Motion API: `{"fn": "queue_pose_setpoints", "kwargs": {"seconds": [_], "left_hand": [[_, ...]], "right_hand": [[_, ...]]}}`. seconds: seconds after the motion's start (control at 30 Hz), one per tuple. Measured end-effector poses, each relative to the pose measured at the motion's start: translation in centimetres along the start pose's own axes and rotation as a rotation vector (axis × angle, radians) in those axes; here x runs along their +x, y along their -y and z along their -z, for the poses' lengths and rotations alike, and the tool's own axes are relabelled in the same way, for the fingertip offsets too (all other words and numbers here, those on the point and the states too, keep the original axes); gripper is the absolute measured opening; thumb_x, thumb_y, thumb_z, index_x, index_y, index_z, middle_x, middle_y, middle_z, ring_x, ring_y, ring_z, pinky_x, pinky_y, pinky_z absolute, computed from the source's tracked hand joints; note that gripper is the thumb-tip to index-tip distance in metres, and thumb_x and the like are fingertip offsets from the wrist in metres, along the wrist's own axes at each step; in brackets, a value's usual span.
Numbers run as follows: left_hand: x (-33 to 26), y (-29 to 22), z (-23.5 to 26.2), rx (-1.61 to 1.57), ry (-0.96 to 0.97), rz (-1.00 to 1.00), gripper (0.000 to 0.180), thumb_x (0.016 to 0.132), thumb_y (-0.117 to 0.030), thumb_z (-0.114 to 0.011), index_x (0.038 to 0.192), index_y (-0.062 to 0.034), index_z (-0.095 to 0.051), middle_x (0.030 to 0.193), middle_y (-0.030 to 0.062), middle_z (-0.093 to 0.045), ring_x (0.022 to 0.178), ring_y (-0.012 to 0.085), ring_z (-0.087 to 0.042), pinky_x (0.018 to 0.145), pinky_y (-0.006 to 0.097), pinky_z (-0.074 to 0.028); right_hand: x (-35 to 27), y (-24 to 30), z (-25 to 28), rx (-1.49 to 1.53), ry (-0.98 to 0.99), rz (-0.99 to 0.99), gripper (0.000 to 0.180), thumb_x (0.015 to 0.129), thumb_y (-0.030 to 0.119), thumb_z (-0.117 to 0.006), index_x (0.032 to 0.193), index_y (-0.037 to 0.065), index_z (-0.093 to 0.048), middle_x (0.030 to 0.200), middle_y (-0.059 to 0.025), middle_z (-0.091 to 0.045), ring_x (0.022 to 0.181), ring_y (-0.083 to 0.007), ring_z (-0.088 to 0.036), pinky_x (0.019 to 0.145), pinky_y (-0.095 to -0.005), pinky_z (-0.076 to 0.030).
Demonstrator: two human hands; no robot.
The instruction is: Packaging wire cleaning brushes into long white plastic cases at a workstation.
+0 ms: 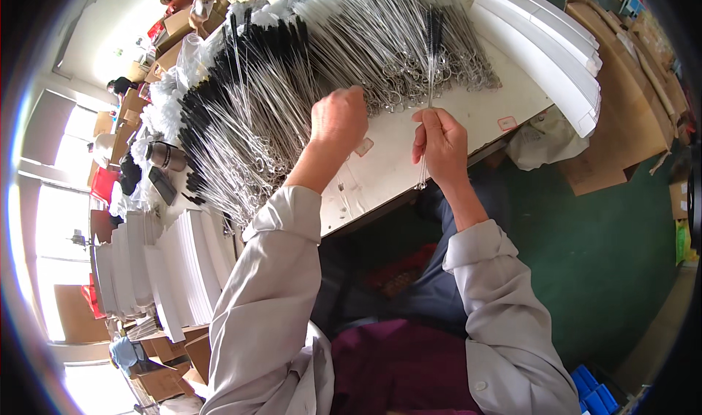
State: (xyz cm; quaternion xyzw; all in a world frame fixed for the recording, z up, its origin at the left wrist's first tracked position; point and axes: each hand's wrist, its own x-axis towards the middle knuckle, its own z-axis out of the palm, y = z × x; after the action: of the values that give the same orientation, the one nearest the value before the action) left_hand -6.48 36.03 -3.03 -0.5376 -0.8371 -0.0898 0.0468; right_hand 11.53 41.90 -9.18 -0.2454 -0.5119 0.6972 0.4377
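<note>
From the head view, your right hand [441, 143] pinches a thin twisted-wire brush with a black bristle tip [433, 49], held upright at twelve o'clock from your fingers. It could slip or snag the heaped wire brushes with black and white bristles [307, 71], judging by how close they lie. Your left hand [338, 120], knuckles up and loosely curled, rests on that pile at the white surface [409, 148]; whether it grips anything, I cannot tell.

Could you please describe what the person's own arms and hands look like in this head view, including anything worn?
Both arms wear long, loose sleeves of pale grey cloth, creased along the forearms. The left sleeve and the right sleeve each end in a turned-back cuff just short of the wrist. The left hand and right hand are bare: no gloves, rings or watch show.
</note>
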Motion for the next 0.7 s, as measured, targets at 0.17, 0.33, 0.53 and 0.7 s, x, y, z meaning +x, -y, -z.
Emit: {"fn": "queue_pose_setpoints", "kwargs": {"seconds": [0.17,0.33,0.53,0.7], "left_hand": [[0.6,0.4,2.8,-0.309,-0.298,-0.017,0.016,0.087,-0.015,-0.064,0.083,-0.0013,-0.07,0.085,0.0173,-0.067,0.083,0.0344,-0.068,0.08,0.045,-0.055],[1.0,0.3,5.6,-0.412,-0.305,-0.044,0.014,0.086,-0.013,-0.071,0.084,0.0011,-0.072,0.092,0.0152,-0.071,0.086,0.0254,-0.072,0.078,0.037,-0.057],[2.2,1.4,6.7,-0.713,-0.371,-0.109,0.011,0.088,-0.008,-0.069,0.087,0.0026,-0.071,0.096,0.015,-0.075,0.085,0.0209,-0.075,0.074,0.033,-0.059],[2.6,1.5,9.6,-0.755,-0.384,-0.096,0.014,0.09,-0.01,-0.07,0.089,0.0036,-0.071,0.088,0.013,-0.076,0.08,0.0128,-0.071,0.073,0.029,-0.057]], "right_hand": [[0.0,0.1,-0.2,0.012,-0.007,-0.056,0.028,0.108,0.019,-0.05,0.096,-0.002,-0.064,0.064,-0.0036,-0.056,0.045,-0.0121,-0.055,0.041,-0.027,-0.043],[1.8,1.5,-2.1,0.132,0.051,-0.12,0.028,0.107,0.019,-0.05,0.096,-0.003,-0.063,0.068,-0.0059,-0.06,0.051,-0.0157,-0.062,0.047,-0.0298,-0.051],[8.6,0.7,-8.6,0.308,0.173,-0.221,0.028,0.106,0.019,-0.052,0.096,-0.005,-0.063,0.089,-0.0153,-0.07,0.08,-0.0256,-0.074,0.073,-0.037,-0.064],[10.8,-2.8,-9.8,0.171,0.126,-0.142,0.028,0.104,0.018,-0.054,0.095,-0.005,-0.068,0.095,-0.0142,-0.07,0.089,-0.0218,-0.07,0.083,-0.0357,-0.061]]}}
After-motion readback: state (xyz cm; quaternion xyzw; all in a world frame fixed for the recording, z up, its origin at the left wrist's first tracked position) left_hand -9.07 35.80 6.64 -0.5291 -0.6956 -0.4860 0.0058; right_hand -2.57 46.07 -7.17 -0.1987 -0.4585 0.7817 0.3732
